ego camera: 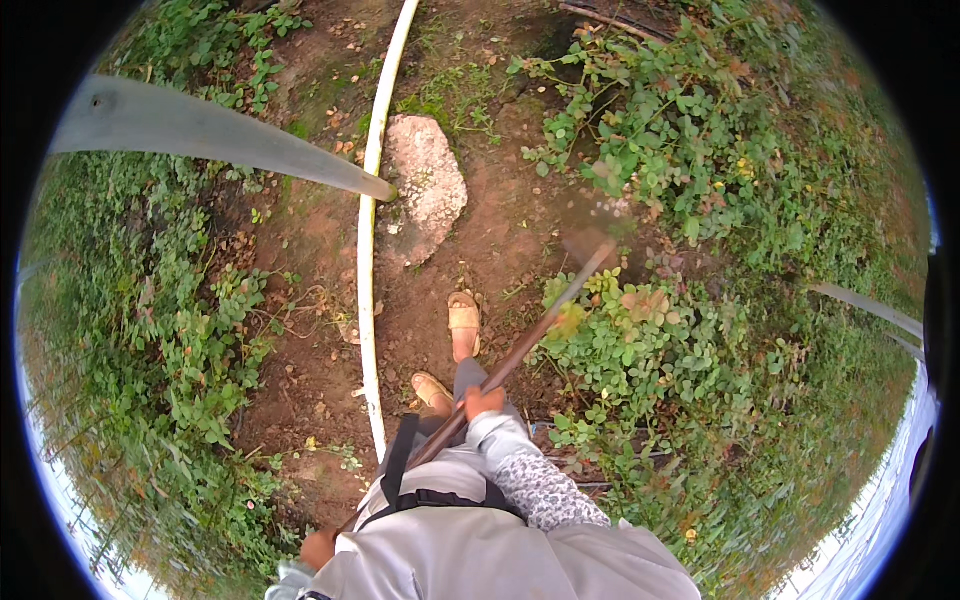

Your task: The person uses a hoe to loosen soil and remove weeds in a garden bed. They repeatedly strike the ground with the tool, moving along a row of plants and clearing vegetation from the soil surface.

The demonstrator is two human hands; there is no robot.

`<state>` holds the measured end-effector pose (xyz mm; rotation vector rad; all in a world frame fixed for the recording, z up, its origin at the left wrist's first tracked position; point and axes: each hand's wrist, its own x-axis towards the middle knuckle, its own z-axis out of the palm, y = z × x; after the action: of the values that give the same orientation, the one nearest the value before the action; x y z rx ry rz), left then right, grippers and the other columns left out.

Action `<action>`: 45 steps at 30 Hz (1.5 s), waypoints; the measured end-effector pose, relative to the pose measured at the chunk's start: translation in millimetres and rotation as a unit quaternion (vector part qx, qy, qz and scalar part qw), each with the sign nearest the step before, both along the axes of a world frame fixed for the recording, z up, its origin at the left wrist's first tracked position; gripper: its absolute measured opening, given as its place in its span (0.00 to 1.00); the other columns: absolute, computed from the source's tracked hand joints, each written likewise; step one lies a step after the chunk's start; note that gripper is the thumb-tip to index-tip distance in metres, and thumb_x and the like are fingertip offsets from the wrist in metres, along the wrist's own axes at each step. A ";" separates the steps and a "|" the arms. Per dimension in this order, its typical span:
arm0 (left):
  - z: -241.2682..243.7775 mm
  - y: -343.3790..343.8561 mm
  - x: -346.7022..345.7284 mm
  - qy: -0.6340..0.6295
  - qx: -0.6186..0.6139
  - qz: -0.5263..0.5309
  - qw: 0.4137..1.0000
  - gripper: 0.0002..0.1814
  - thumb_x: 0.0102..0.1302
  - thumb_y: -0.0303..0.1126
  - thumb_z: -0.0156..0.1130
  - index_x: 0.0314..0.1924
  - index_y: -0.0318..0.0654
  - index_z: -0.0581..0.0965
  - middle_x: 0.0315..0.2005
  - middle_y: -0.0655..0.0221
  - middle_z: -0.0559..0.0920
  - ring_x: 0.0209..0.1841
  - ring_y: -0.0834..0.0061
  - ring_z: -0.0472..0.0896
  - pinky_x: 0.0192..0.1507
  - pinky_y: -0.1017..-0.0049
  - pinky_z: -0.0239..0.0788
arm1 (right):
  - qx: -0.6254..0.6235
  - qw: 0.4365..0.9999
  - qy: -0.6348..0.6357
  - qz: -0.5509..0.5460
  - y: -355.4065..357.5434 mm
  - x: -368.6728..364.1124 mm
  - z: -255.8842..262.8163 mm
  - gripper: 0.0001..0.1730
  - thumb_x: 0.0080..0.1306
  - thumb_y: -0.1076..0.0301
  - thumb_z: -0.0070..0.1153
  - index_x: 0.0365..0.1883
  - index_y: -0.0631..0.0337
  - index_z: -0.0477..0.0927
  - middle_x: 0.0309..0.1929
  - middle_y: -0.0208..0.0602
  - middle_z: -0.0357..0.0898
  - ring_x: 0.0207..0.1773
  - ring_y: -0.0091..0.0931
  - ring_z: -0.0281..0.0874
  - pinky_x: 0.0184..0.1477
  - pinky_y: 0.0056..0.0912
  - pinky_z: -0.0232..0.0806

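A long wooden handle [517, 352] runs slantwise across the front of my body. My right hand [482, 403] grips it around the middle, in front of my thighs. At the lower left, my left hand [319, 547] is closed on its rear end beside my waist. The far end of the handle reaches low among the rose bushes [652, 322] on the right; the tool's head there is blurred, so its kind cannot be told.
A white pipe [366, 300] lies along the soil path, left of my sandalled feet. Beyond my feet a grey post [225, 135] stands by a flat concrete slab [426, 187]. Leafy bushes [172, 322] line the left side, and another pole [870, 304] rises among the right-hand plants.
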<state>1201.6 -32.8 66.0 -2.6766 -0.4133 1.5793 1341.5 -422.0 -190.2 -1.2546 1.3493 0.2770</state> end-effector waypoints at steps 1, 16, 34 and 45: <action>-21.8 -20.6 17.2 0.017 -0.045 -0.009 0.999 0.16 0.59 0.46 0.58 0.39 0.42 0.80 0.27 0.51 0.82 0.32 0.47 0.82 0.34 0.52 0.73 | 0.033 0.999 0.021 -0.030 -27.9 10.7 -10.0 0.21 0.60 0.72 0.55 0.45 0.75 0.62 0.25 0.49 0.77 0.20 0.36 0.78 0.24 0.38 0.71; -6.0 -125.8 172.9 0.009 -0.084 -0.151 0.985 0.17 0.51 0.45 0.67 0.35 0.41 0.78 0.23 0.55 0.82 0.27 0.50 0.83 0.33 0.53 0.75 | -0.044 0.992 0.073 -0.088 -73.1 59.6 -49.2 0.30 0.65 0.68 0.51 0.58 0.80 0.57 0.27 0.52 0.77 0.18 0.34 0.76 0.22 0.37 0.72; -17.1 -156.4 231.7 0.046 -0.072 -0.208 0.974 0.17 0.52 0.43 0.67 0.38 0.43 0.79 0.26 0.52 0.82 0.31 0.48 0.82 0.34 0.52 0.72 | -0.187 0.978 0.024 -0.085 -110.6 106.9 -33.9 0.15 0.63 0.64 0.55 0.33 0.71 0.73 0.18 0.42 0.77 0.20 0.34 0.78 0.23 0.40 0.70; -27.5 -78.5 215.4 -0.006 -0.075 -0.161 0.984 0.21 0.52 0.47 0.67 0.42 0.44 0.80 0.29 0.52 0.83 0.35 0.51 0.83 0.37 0.55 0.73 | 0.063 0.996 0.034 -0.061 -13.1 77.1 -15.8 0.15 0.62 0.65 0.58 0.28 0.70 0.72 0.17 0.43 0.75 0.17 0.34 0.78 0.21 0.42 0.70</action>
<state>1417.0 -111.3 38.5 -2.6833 0.1403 1.5525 1418.6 -435.1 -206.0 -1.0616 1.4380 0.3178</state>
